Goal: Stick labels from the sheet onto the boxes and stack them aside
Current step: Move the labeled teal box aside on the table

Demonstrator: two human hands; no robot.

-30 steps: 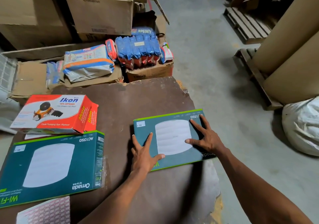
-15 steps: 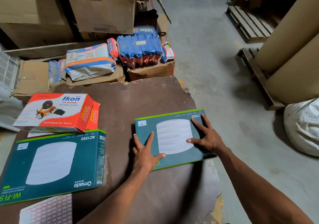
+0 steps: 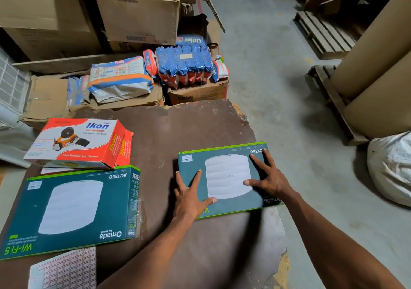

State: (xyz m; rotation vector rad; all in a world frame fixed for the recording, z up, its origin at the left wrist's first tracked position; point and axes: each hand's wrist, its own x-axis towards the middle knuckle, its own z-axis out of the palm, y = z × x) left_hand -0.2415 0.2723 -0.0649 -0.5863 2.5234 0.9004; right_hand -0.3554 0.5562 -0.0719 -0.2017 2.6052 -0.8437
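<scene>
A flat teal Omada box [image 3: 224,166] lies on the right side of the brown table [image 3: 189,128]. My left hand [image 3: 191,196] rests flat on its near left corner with fingers spread. My right hand [image 3: 268,177] presses flat on its right half, fingers straight. A second, thicker teal Omada box [image 3: 71,208] lies at the left. A red Ikon tape dispenser box [image 3: 82,143] sits behind it. The label sheet [image 3: 64,268], a grid of small pink-edged stickers, lies at the near left edge.
Cardboard cartons [image 3: 135,17] and blue and white product packs [image 3: 184,64] pile up behind the table. To the right are a concrete floor, wooden pallets [image 3: 322,32], big brown paper rolls [image 3: 378,66] and a white sack [image 3: 391,166]. The table's right edge is ragged.
Both hands stay flat on the right teal box. The view has shifted slightly; the box and hands hold the same pose.
</scene>
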